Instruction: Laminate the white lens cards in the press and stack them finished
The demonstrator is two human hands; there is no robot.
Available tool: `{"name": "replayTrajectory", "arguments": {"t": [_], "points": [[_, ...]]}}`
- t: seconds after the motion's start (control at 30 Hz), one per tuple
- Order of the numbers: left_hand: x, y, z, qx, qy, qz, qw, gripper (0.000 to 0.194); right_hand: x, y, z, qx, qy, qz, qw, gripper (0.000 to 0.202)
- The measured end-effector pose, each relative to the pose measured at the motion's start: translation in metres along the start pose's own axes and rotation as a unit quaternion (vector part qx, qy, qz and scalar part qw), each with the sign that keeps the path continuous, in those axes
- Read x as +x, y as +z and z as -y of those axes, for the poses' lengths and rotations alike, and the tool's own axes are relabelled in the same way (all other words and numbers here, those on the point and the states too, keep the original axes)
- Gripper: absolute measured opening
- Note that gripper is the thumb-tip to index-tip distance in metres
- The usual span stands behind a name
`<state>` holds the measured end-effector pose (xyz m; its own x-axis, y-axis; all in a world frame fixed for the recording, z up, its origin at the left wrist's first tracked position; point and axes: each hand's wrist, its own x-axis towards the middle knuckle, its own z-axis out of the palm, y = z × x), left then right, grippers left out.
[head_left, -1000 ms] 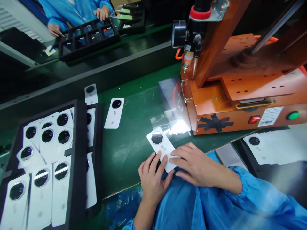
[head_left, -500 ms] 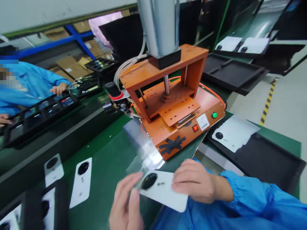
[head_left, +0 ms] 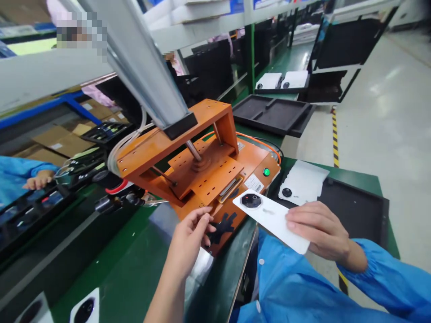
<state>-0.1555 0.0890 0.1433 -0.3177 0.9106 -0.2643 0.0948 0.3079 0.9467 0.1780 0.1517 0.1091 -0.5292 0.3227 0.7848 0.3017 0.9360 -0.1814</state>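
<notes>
My right hand (head_left: pixel 318 229) is closed on one end of a white phone back cover (head_left: pixel 274 220), thumb hidden beneath. The cover is tilted, its round black camera area toward the left, in front of an orange press (head_left: pixel 259 159). Beside the press's front, over its black tape patch (head_left: pixel 224 226), is my left hand (head_left: pixel 193 237). Its fingers are loosely bent and apart, with nothing visible in them. The press's plate stands raised above its base; a green button (head_left: pixel 266 172) is on its front.
Right of the press, white covers (head_left: pixel 301 181) lie stacked by a black tray (head_left: pixel 353 211). More black trays (head_left: pixel 269 112) lie behind. Two white covers (head_left: pixel 85 307) are at the lower left. Across the bench, a co-worker's hand (head_left: pixel 40 179) rests over a dark tray.
My view has turned right. My right hand has lifted the cover up and right, toward the press. My left hand has moved off the cover to the press's front.
</notes>
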Motion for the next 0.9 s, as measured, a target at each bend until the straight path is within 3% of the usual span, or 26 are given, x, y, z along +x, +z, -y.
{"name": "replayTrajectory", "arguments": {"t": [0.27, 0.9], "points": [[0.010, -0.005, 0.005, 0.034, -0.016, -0.006, 0.999, 0.057, 0.016, 0.010, -0.005, -0.049, -0.061, -0.055, 0.995, 0.024], [0.013, -0.002, 0.010, 0.034, 0.005, -0.033, 0.999, 0.050, 0.011, 0.016, -0.013, -0.055, -0.039, -0.079, 0.995, 0.025]]}}
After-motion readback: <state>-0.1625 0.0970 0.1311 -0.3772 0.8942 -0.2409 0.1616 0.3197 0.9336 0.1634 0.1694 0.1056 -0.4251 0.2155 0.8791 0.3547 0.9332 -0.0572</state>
